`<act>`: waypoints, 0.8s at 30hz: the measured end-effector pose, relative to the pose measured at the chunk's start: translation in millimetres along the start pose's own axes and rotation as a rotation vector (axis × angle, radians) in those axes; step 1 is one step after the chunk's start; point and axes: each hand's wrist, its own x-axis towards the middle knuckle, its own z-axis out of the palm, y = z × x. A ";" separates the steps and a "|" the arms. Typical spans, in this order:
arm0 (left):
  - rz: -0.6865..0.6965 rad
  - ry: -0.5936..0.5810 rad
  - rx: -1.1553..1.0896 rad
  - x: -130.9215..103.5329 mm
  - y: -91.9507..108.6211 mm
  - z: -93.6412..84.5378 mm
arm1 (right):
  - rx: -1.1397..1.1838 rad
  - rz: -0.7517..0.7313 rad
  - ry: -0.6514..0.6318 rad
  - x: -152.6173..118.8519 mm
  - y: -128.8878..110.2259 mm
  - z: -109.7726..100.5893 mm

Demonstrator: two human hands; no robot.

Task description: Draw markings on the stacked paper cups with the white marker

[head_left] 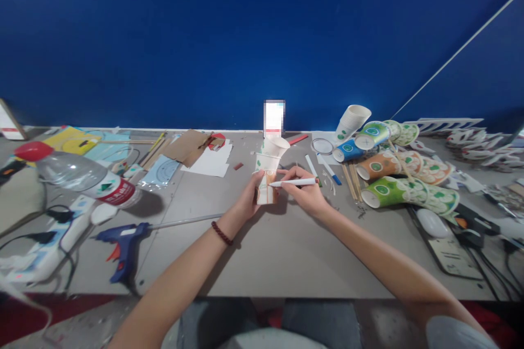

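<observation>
In the middle of the head view, my left hand point(246, 200) is wrapped round a column of joined paper cups point(267, 163), white with green marks and a brown-orange patch on the lowest one. The column stands nearly upright, its top cup leaning right with the mouth upward. My right hand point(308, 196) grips a white marker point(302, 181) in a writing hold. Its tip points left and meets, or nearly meets, the side of the lowest cup. Some of my left fingers are hidden behind the cups.
A phone point(274, 115) leans on the blue wall behind the cups. Blue, orange and green cup columns point(382, 192) lie at right, by a white cup stack point(352, 120). At left are a glue gun point(126, 237), a tilted water bottle point(88, 177), a power strip point(61, 237) and cardboard point(186, 147).
</observation>
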 end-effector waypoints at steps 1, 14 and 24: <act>0.008 0.000 -0.001 -0.1 -0.1 0.4 | -0.003 0.000 0.003 0.0 0.1 0.0; 0.009 0.055 -0.004 -0.5 -0.1 1.8 | -0.045 -0.004 0.056 0.9 2.3 -0.3; 0.024 0.048 -0.014 0.1 -1.1 1.2 | 0.003 -0.005 0.052 1.2 2.8 0.2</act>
